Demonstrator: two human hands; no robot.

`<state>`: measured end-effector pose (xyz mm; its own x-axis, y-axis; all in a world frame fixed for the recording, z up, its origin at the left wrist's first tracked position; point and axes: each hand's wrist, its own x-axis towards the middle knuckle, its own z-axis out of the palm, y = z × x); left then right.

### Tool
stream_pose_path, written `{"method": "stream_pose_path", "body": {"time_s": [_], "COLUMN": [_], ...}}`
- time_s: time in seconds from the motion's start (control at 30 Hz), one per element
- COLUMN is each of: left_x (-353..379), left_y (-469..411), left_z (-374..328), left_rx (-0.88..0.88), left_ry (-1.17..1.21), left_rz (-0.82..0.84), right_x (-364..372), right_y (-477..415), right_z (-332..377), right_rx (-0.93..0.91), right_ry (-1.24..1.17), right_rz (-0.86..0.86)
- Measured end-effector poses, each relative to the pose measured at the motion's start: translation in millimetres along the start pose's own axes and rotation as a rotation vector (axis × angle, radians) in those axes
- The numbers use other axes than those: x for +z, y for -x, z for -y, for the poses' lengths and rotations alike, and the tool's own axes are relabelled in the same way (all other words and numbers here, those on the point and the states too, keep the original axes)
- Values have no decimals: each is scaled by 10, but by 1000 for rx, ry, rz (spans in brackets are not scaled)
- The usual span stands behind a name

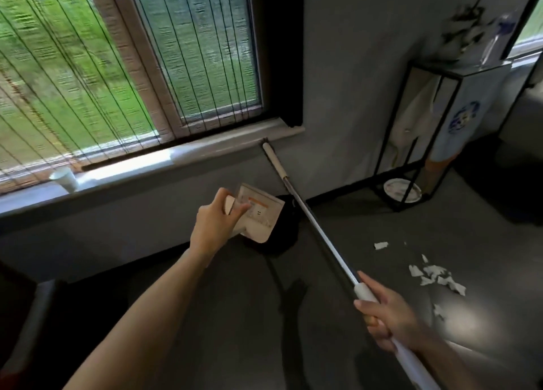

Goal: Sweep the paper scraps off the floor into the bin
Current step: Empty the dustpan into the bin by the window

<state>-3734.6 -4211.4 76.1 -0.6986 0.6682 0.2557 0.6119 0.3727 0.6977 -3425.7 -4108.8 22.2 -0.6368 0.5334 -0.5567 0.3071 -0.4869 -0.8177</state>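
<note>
Left of the pole, what seems a stiff, light cream plastic dustpan is being pinched by the left grip. The smooth, rigid metal pole is being clasped at its white sleeve by the right grip. Right of the pole, featherlight torn paper scraps are being seen scattered on the dark floor.

The dark grey floor runs under both my hands. Just right of my right hand, a cluster of torn white paper scraps lies on it, with one stray scrap farther ahead. Just beyond my left hand stands what looks like a black bin. A black-framed stand stands well off to the right.
</note>
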Motion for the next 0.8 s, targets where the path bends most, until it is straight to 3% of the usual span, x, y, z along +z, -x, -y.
{"method": "stream_pose_path", "body": {"time_s": [0.17,0.63,0.8], "left_x": [110,54,80], "left_y": [-446,-1490,-1581], "left_z": [184,153,38], "left_rx": [49,277,400], "left_ry": [-75,-349,-466], "left_rz": [57,-41,32], "right_x": [84,92,151], "right_y": [-45,-159,-189], "right_z": [123,365,432], "right_rx": [0,-7,-26], "right_ry": [-13,-70,-95], "right_rz": [-70,-147,-147]}}
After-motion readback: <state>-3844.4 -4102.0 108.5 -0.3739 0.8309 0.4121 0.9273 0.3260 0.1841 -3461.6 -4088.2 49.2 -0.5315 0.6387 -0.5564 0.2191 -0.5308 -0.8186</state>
